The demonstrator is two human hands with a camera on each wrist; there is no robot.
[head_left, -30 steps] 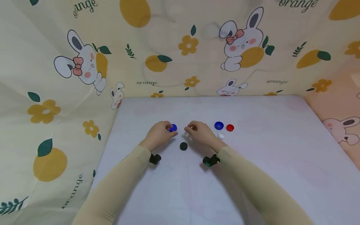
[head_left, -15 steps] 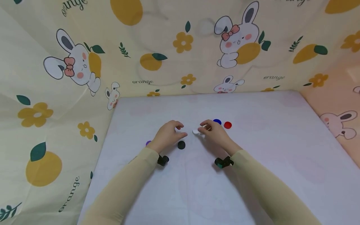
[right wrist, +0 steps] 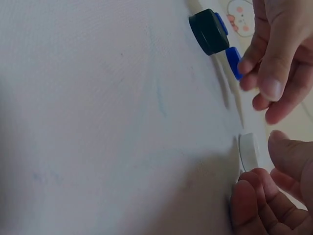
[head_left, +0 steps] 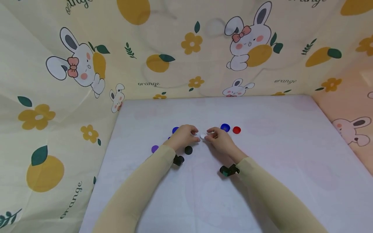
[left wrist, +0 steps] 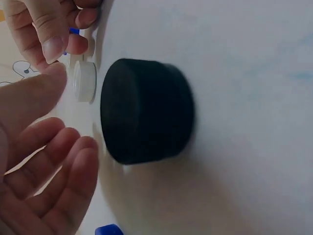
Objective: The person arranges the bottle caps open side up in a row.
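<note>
A white bottle cap (head_left: pixel 203 136) lies on the table between my two hands. My left hand (head_left: pixel 184 135) reaches in from its left with thumb and fingers spread apart, and nothing shows between them. On the cap's other side, my right hand (head_left: pixel 222 142) has its fingertips close to the rim; whether they touch it is hard to see. The right wrist view shows a gap between the right thumb (right wrist: pixel 288 152) and fingers, with the white cap behind. A black cap (head_left: pixel 188 150), large in the left wrist view, stands just below my left hand.
Beyond the right hand lie a blue cap (head_left: pixel 225 127) and a red cap (head_left: pixel 236 130). A purple cap (head_left: pixel 154 149) and another blue cap (head_left: pixel 175 129) sit around the left forearm. A patterned cloth (head_left: pixel 163 45) hangs behind the white table (head_left: pixel 279 149).
My left hand has left the blue cap and moved right, toward the white cap. My right hand went right, then slightly back left. The purple cap came into sight.
</note>
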